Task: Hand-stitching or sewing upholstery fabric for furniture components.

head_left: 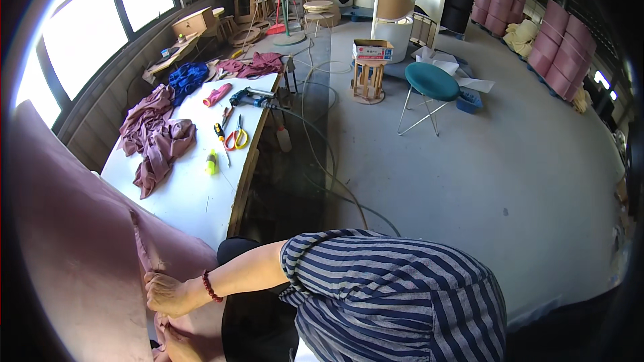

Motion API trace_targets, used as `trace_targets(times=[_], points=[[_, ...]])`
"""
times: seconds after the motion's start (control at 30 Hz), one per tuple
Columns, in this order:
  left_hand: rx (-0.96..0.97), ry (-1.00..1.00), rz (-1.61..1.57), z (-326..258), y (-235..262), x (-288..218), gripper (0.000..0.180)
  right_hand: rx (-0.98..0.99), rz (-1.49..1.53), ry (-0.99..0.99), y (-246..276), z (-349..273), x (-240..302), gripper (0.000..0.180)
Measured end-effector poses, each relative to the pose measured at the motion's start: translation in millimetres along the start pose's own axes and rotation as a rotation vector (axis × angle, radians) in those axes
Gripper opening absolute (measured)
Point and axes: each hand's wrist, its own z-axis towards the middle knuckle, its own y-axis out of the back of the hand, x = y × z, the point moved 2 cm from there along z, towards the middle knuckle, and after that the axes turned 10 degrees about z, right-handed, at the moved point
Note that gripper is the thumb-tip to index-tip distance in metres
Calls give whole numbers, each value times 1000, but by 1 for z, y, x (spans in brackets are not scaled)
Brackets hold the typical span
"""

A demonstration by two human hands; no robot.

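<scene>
A: Start with the item. Location, grip?

B: Pink fabric [87, 248], a large curved expanse at lower left, with a puckered ridge running down toward the hands. Right hand [168, 293] is curled tight, holding a fold of it. Dark red bead bracelet [210, 287] on that wrist; striped sleeve [362, 261] on the upper arm.

A: Left hand?

B: Left hand [180, 350] is just below the right, among the fabric, cut off by the lower edge. Grip: cannot tell.

A: Next outward?

B: White-topped table [194, 211], just beyond the fabric. Nearest on it: a small lime-green object [211, 163], kind unclear. Then a screwdriver [219, 133] with yellow-and-black handle, beside scissors [237, 131] with red and yellow handles. Crumpled mauve cloth [161, 151] lies on the window side, blue cloth [189, 77] past it. A hose [322, 137] trails off the opposite side.

A: Farther out?

B: Grey floor [469, 174]. On it, a stool with round teal seat [433, 82] and thin metal legs; a wooden stool [367, 84] bearing a carton [373, 49]. Tall pink rolls [560, 47] stand at far right.
</scene>
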Motion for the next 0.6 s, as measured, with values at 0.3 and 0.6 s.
trace_targets(times=[0.3, 0.6], points=[[-21, 5, 2, 1, 4, -5, 33, 54, -12, -16, 1, 3, -3, 16], [-9, 83, 64, -3, 9, -14, 33, 24, -42, 2, 1, 1, -1, 15]])
